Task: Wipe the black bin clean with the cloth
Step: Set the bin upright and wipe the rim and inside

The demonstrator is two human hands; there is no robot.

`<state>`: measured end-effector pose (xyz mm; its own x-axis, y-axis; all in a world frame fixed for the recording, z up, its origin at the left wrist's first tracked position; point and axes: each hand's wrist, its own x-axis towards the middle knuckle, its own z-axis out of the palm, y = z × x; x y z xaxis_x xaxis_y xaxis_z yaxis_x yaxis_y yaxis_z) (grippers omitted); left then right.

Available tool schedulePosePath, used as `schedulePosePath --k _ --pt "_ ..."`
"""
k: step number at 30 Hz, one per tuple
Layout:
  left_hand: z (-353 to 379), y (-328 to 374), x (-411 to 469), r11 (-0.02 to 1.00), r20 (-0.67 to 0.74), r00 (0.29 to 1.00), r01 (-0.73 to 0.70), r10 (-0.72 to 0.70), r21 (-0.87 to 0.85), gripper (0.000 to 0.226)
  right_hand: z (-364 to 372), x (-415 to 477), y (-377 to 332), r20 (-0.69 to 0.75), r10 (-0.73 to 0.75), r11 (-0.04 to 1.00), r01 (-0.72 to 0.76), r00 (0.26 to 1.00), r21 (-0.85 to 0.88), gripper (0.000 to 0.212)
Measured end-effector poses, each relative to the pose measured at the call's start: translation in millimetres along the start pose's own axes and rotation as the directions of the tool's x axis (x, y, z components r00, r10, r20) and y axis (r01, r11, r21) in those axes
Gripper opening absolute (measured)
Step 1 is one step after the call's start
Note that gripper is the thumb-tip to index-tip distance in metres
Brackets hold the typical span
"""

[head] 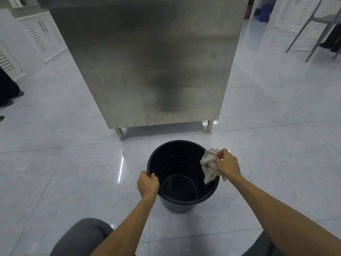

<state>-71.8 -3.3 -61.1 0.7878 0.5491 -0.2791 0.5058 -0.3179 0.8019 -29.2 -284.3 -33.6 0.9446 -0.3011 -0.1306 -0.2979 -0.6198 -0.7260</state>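
Observation:
A round black bin [177,157] stands upright on the tiled floor just in front of my knees, its inside dark and bare. My left hand [147,184] grips the bin's near-left rim, fingers curled over the edge. My right hand [227,164] holds a crumpled off-white cloth [209,166] against the bin's right rim. The cloth hangs partly over the inner wall there.
A tall stainless-steel cabinet [156,61] on short legs stands right behind the bin. White louvred cupboards [36,36] line the left wall. A grey chair [313,28] stands at the far right. A person's dark trousers and shoes [7,93] show at the left edge.

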Motion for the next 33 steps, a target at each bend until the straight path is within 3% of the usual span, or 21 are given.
schedulePosePath --k 4,13,17,23,27,31,33 --pt "-6 -8 3 1.0 0.015 1.0 -0.007 0.006 0.014 0.018 -1 4 8 0.071 -0.036 0.996 0.041 0.997 -0.074 0.025" --pt "-21 -18 12 0.994 0.134 0.984 0.113 -0.113 0.007 0.03 -3 -6 -4 0.114 -0.203 0.955 0.222 0.973 -0.196 0.005" --pt "-21 -21 9 0.993 0.204 0.972 0.108 -0.117 0.056 0.035 -5 -19 -16 0.175 -0.3 0.909 0.336 0.938 -0.247 0.007" --pt "-25 -25 7 0.99 0.259 0.96 0.079 -0.108 0.118 0.026 -6 -46 -17 0.317 -0.546 0.592 0.625 0.776 -0.509 0.012" --pt "-29 -24 2 0.987 0.305 0.948 0.05 -0.096 0.153 0.028 0 -59 -7 0.4 -0.605 0.361 0.685 0.688 -0.632 0.025" --pt "-27 -25 1 0.981 0.308 0.944 0.06 -0.116 0.186 0.032 1 -68 -7 0.459 -0.601 0.286 0.712 0.654 -0.641 0.024" --pt "-26 -25 1 0.98 0.308 0.943 0.065 -0.121 0.188 0.034 2 -72 -8 0.463 -0.576 0.329 0.71 0.674 -0.623 0.026"
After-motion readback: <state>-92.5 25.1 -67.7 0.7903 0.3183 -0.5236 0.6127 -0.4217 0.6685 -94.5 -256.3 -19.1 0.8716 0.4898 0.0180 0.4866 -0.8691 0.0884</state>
